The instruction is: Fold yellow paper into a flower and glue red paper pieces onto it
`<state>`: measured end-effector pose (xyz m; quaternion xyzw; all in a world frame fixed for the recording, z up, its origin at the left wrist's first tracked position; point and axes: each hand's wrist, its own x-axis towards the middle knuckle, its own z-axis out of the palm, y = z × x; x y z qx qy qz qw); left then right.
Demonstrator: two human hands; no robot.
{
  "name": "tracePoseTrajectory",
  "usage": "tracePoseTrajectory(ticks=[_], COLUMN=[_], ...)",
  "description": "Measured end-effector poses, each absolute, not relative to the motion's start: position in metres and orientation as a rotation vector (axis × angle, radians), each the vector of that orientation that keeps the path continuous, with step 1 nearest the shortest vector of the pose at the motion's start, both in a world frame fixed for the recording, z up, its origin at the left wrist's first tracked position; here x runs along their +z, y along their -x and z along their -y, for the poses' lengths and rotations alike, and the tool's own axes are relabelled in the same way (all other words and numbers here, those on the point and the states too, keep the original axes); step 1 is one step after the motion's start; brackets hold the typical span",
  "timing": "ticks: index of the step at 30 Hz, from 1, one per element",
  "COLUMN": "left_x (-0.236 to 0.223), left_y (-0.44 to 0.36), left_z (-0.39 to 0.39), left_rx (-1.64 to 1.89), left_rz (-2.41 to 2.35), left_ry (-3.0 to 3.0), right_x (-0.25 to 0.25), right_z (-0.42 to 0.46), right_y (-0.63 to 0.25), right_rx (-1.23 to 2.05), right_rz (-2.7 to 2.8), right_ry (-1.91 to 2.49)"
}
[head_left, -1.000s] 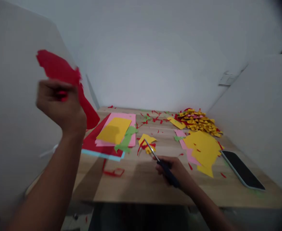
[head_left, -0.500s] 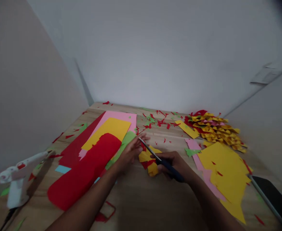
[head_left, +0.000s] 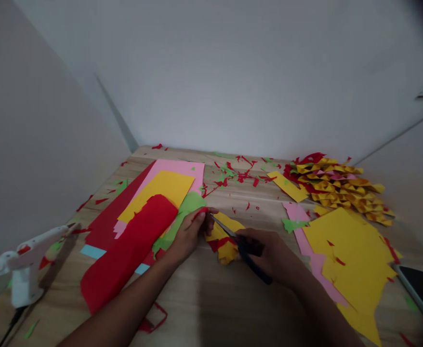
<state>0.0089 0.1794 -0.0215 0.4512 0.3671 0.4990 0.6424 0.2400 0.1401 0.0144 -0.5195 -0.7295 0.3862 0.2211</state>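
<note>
In the head view, my right hand (head_left: 269,250) is wrapped round the handles of dark scissors (head_left: 249,258), blades pointing left. Their tips come close to the fingers of my left hand (head_left: 191,229), which pinches a small red paper piece (head_left: 203,210). Whether the blades touch that piece is too fine to tell. Under the scissors, a cut and crumpled yellow paper piece (head_left: 228,253) with red bits lies on the wooden table (head_left: 182,308), partly hidden by my right hand.
To the left are a large red sheet (head_left: 125,260), a pink sheet (head_left: 177,167), a yellow sheet (head_left: 171,180) and a white glue gun (head_left: 25,274). At right lie yellow sheets (head_left: 356,255), a pile of folded yellow pieces (head_left: 352,193) and a dark device (head_left: 421,289). Scraps litter the back.
My left hand has gone from spread fingers to pinching a small red paper piece. The scissors stay in my right hand, their tips still near my left fingers. The view has shifted slightly.
</note>
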Motion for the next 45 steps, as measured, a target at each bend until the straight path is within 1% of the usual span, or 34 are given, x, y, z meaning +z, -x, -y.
tracePoseTrajectory(ticks=[2, 4, 11, 17, 21, 25, 29, 36, 41, 45], left_x=[-0.024, -0.025, -0.016, -0.024, -0.019, -0.009, -0.01, -0.01, -0.005, -0.012], left_y=[-0.008, -0.007, -0.005, -0.005, -0.006, -0.003, -0.002, -0.009, -0.017, -0.017], left_z=[-0.182, -0.186, -0.188, -0.189, -0.184, -0.171, -0.167, -0.169, -0.158, -0.158], left_rx=[1.154, 1.171, 1.163, 1.127, 1.086, 1.117, 1.17, 1.162, 1.018, 0.986], left_rz=[-0.81, -0.785, -0.758, -0.758, -0.791, -0.86, -0.696, -0.628, -0.472, -0.556], left_ry=[-0.965, -0.9, -0.871, -0.97, -1.081, -1.145, -1.005, -0.76, -0.704, -0.787], right_x=[0.018, 0.019, 0.02, 0.019, 0.015, 0.001, -0.008, -0.008, -0.006, -0.008], right_z=[-0.137, -0.135, -0.14, -0.134, -0.131, -0.136, -0.139, -0.133, -0.13, -0.13], right_y=[-0.239, -0.24, -0.246, -0.24, -0.235, -0.226, -0.219, -0.21, -0.206, -0.207], right_rx=[1.178, 1.215, 1.099, 0.999, 0.769, 0.498, 0.377, 0.403, 0.379, 0.407], right_rz=[1.951, 1.888, 1.805, 1.778, 1.888, 1.938, 1.938, 1.942, 1.984, 1.989], right_ry=[1.451, 1.434, 1.383, 1.327, 1.288, 1.231, 1.233, 1.27, 1.261, 1.294])
